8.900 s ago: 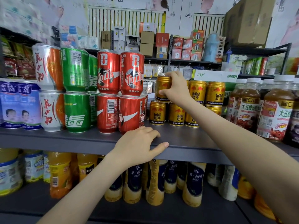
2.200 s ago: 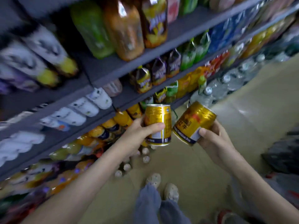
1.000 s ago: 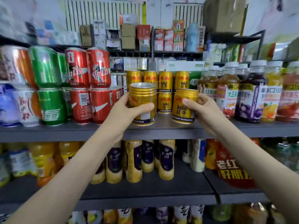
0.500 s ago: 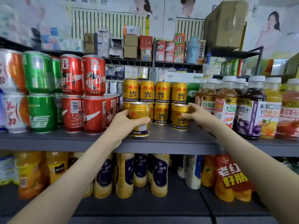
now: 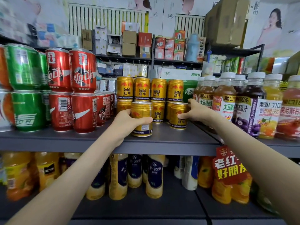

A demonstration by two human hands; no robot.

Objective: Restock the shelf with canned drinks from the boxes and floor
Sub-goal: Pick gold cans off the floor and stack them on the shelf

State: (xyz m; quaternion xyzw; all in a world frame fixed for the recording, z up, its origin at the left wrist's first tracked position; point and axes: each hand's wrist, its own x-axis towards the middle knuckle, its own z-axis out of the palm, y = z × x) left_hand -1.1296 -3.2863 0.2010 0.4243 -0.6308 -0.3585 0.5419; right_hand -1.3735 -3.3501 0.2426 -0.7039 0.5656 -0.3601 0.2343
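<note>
1. While both new cans appear to stand on the shelf, you have released neither, so I judge this placement nearly finished.
2. Behind them, the stacked gold cans rise in two tiers. Whether more stock waits in boxes or on the floor cannot be seen.
3. Your left hand wraps the front gold can near the shelf's front edge, thumb across its label and fingers curled behind.
4. Your right hand holds the second gold can, thumb on its face and fingers round its right side, near the juice bottles.
</note>
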